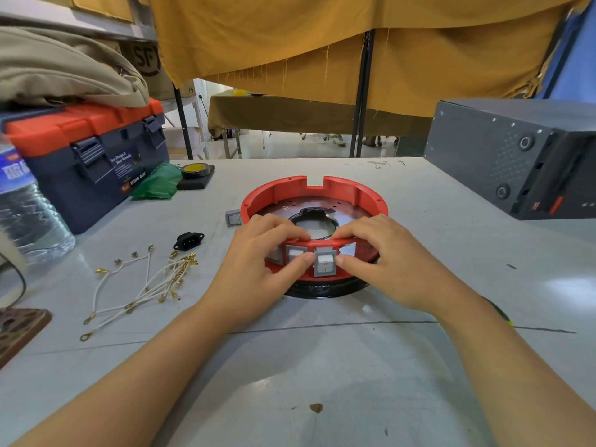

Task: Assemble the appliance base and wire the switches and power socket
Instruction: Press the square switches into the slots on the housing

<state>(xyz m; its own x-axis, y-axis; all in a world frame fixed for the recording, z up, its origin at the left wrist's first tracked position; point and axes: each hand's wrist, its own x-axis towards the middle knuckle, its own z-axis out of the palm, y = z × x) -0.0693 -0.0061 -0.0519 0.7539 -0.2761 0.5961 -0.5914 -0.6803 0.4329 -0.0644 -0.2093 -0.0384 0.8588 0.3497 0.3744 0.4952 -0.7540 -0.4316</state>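
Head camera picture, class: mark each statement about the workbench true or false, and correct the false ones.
1. Both hands, left and right, are at the red base ring. True.
2. The black power socket is already fitted in the ring. False: it lies loose on the table.
3. A grey switch lies outside the ring. True.
4. The white wires are plugged into the switches. False: they lie in a loose bundle on the table.
5. The toolbox is open. False: it is shut.

We see a grey tabletop, red ring base at centre, loose switch, black socket, white wires, toolbox, water bottle, tape roll.
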